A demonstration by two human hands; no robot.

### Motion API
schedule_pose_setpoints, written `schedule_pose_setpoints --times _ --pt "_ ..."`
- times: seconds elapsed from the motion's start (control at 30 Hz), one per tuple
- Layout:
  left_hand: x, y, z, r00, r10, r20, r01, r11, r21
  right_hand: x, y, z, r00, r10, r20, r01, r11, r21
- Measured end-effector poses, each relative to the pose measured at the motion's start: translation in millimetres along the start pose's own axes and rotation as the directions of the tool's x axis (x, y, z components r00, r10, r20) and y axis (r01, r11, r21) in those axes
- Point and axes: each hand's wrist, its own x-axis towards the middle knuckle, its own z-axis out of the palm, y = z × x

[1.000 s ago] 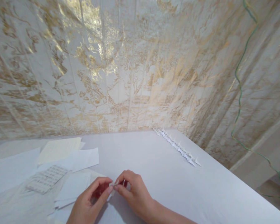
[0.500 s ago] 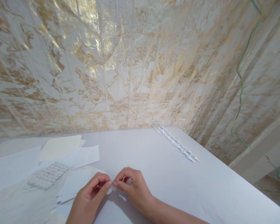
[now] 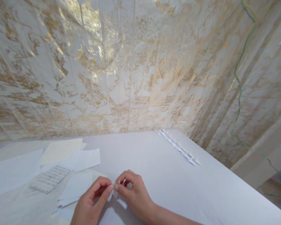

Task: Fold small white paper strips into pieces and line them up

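Note:
My left hand (image 3: 93, 198) and my right hand (image 3: 134, 192) meet over the front of the white table (image 3: 178, 193). Between their fingertips is a small folded piece of white paper (image 3: 115, 192), pinched from both sides. Most of it is covered by my fingers, so its full shape is hidden. Both thumbs press against the index fingers, which are bent. Just left of my left hand lie white paper squares (image 3: 76, 186) in a loose stack.
More paper sheets (image 3: 63, 150) and a printed, written-on slip (image 3: 51, 179) spread over the table's left side. Rows of pointed folded paper pieces (image 3: 178, 147) lie at the back right. A gold-patterned wall covering (image 3: 131, 78) rises behind; a green cord (image 3: 240, 90) hangs on the right.
The pinched paper has turned slightly, and more of its white part shows below my fingertips. Both hands stay close together. The whole view has shifted a little.

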Motion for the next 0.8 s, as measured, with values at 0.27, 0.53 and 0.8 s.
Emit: schedule_pose_setpoints --times 0.27,0.53,0.8 --pt "-3.7 6.3 5.4 0.993 -0.108 0.037 0.106 0.994 0.032 0.4 4.9 2.1 0.998 -0.066 0.0 0.066 0.997 -0.044" --pt "-1.0 7.3 -1.3 0.996 0.005 0.095 -0.027 0.972 0.231 -0.6 4.0 3.2 0.997 -0.079 -0.003 0.079 0.997 -0.005" --pt "-1.7 12.9 0.7 0.998 0.028 0.055 -0.041 0.968 0.246 3.3 1.8 11.9 0.984 0.176 -0.033 -0.148 0.902 0.405"
